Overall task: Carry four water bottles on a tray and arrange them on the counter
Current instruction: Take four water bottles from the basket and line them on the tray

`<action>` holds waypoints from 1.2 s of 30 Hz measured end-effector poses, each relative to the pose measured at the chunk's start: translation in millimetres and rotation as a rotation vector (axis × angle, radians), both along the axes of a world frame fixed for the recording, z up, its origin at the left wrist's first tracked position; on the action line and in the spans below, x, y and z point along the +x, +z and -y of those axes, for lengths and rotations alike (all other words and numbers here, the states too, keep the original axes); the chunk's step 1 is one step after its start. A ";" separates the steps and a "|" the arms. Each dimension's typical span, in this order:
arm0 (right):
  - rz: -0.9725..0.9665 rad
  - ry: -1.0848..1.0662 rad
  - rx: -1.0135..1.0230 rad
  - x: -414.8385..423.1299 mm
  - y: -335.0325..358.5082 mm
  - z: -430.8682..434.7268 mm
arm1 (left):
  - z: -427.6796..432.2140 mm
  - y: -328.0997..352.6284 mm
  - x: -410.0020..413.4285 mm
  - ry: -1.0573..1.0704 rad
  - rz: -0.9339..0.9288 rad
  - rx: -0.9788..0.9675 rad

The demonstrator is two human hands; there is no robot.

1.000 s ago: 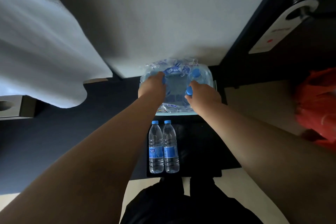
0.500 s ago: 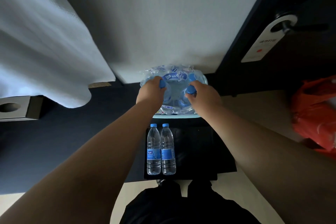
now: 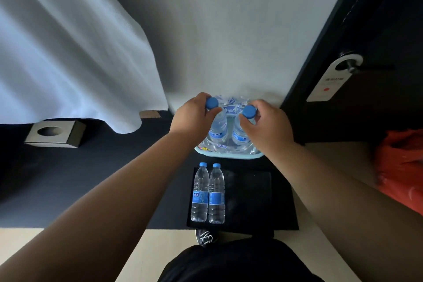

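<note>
Left hand grips bottle | right hand grips second bottle | above bin

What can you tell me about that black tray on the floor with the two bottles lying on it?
The black tray is a flat, dark rectangle with a low raised rim, matte with a faint sheen, material unclear. It lies level on dark carpet, its near edge reaching the pale floor, just in front of a light blue tub of bottles. Two clear, blue-capped water bottles lie side by side on its left half, caps pointing away; the right half is bare. Neither hand touches it.
</note>
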State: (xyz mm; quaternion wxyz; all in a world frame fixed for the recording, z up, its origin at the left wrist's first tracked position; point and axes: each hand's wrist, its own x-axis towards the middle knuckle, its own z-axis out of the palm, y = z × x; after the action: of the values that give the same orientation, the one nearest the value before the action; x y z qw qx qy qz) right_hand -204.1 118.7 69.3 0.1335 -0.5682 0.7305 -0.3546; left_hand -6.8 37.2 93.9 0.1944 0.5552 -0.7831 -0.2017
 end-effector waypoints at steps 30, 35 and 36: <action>0.209 0.025 0.733 0.0 -159.6 -91.5 | -97.5 -190.4 -24.9 -0.145 0.321 0.575; 0.237 -0.034 0.782 -7.2 -186.5 -78.8 | -93.3 -220.5 -33.3 -0.127 0.316 0.637; 0.230 -0.047 0.793 -6.7 -192.3 -76.4 | -91.7 -226.0 -34.5 -0.116 0.318 0.634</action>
State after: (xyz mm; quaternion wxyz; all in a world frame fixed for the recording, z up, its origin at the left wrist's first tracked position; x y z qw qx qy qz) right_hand -210.8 195.1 -123.0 0.4149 -0.4125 0.8035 -0.1097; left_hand -41.3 128.9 -132.0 -0.1237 0.5670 -0.7323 -0.3563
